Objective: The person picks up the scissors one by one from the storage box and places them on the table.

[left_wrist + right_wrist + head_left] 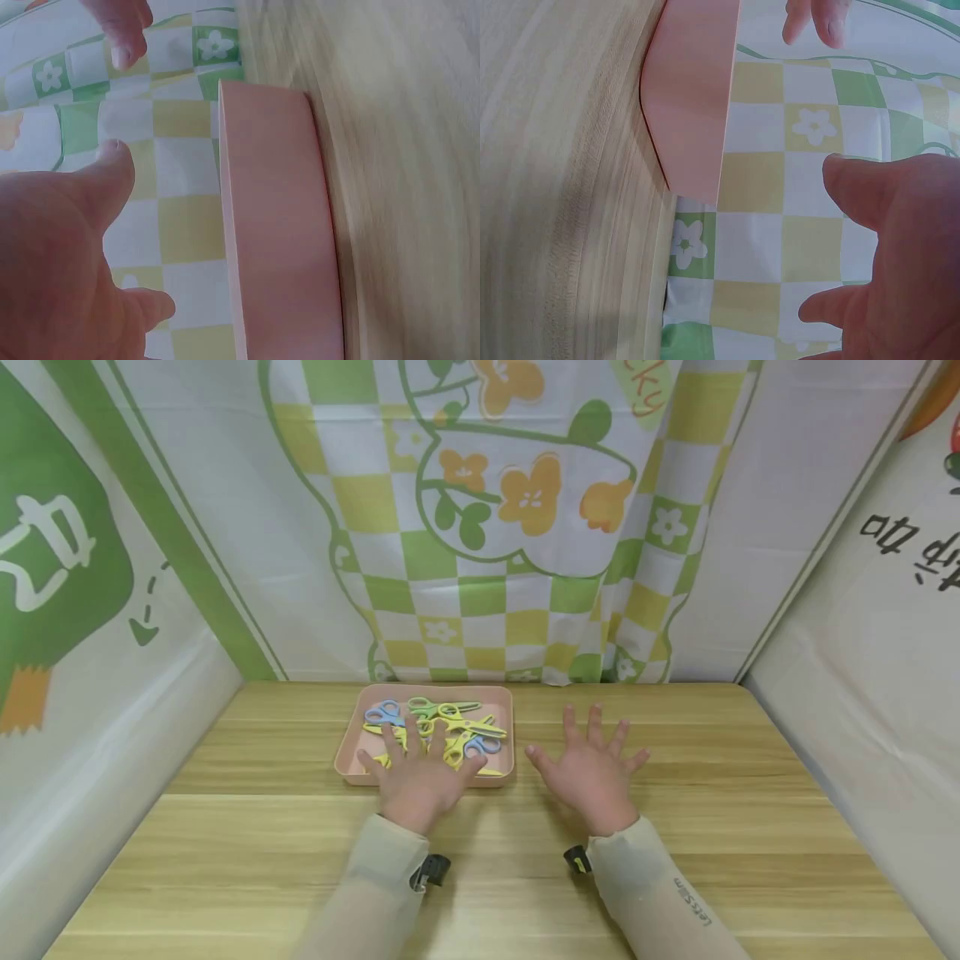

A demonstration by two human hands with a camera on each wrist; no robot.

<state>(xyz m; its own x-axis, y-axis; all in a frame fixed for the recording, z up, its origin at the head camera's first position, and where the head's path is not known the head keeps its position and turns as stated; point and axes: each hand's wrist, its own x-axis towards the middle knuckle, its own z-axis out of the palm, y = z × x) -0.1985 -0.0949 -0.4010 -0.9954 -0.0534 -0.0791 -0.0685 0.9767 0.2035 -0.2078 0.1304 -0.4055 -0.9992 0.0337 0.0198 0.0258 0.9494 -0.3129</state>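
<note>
A shallow pink tray (350,752) sits at the back of the wooden table, left of the middle. Inside it lie several scissors in a loose pile: a green-handled pair (422,704), blue-handled scissors (383,713) and yellow scissors (480,727). My left hand (420,781) hovers over the tray's front edge with its fingers spread, hiding part of the pile. To the right of the tray, my right hand (595,777) is held above the table, fingers likewise spread and holding nothing. Both wrist views show the tray's pink outer wall (281,217) beside the hands.
Behind the wooden table (697,760) hangs a curtain (480,602) with green and yellow checks. Printed white sheets stand along the left side (67,760) and right side (862,677). A small black device (430,872) is strapped at the left wrist, another (577,859) at the right.
</note>
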